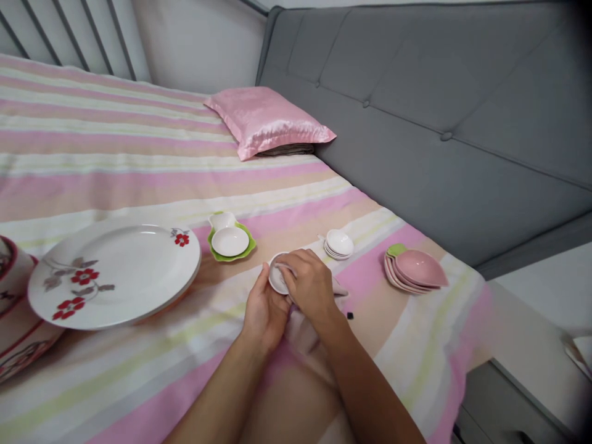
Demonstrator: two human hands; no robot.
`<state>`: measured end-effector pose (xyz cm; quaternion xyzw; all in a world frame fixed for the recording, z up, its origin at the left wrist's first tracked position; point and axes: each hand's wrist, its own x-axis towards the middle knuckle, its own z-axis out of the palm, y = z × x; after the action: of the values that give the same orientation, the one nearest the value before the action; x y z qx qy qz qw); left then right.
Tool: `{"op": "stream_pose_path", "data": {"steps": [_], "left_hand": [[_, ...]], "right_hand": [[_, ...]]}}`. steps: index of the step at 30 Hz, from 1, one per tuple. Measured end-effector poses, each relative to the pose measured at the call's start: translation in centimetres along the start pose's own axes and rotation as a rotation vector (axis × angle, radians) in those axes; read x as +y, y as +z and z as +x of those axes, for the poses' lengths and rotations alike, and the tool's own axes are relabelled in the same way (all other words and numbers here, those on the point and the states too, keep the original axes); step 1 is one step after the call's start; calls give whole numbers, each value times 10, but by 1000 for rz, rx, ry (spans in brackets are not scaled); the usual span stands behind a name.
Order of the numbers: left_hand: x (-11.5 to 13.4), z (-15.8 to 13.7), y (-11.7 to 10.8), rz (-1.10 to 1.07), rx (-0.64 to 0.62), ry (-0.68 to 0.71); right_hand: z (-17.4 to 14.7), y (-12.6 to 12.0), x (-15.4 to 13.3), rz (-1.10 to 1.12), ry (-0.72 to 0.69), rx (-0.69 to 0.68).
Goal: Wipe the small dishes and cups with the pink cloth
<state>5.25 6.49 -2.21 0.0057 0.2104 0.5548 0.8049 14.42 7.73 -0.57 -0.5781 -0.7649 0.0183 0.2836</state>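
A small round white dish [276, 280] rests in my left hand [266, 311], whose thumb and fingers grip its edge. My right hand [309, 280] is closed on a pale cloth [303, 333] and presses part of it against the inside of the dish. The cloth trails below my hands and out past my right wrist. Just beyond my right hand stands a short stack of small white dishes [340, 243]. Left of my hands, a white dish [230, 241] sits on a green leaf-shaped dish [250, 247].
Large white plates with red flowers [134, 277] lie at the left beside patterned bowls [28, 333]. Pink fruit-shaped bowls [422, 267] are stacked at the right, near the bed's edge. A pink pillow [272, 117] lies by the grey headboard [439, 92]. A small black object [350, 316] is on the striped sheet.
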Motion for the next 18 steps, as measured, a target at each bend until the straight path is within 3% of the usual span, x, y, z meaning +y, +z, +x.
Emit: {"op": "stream_pose_path", "data": {"steps": [9, 13, 18], "left_hand": [[-2, 1, 0, 5, 35, 73], [-1, 2, 1, -7, 38, 136], [0, 2, 3, 48, 15, 214]], "right_hand": [[-1, -8, -1, -139, 149, -119], [0, -15, -1, 3, 195, -215], [0, -20, 5, 360, 172, -314]]}}
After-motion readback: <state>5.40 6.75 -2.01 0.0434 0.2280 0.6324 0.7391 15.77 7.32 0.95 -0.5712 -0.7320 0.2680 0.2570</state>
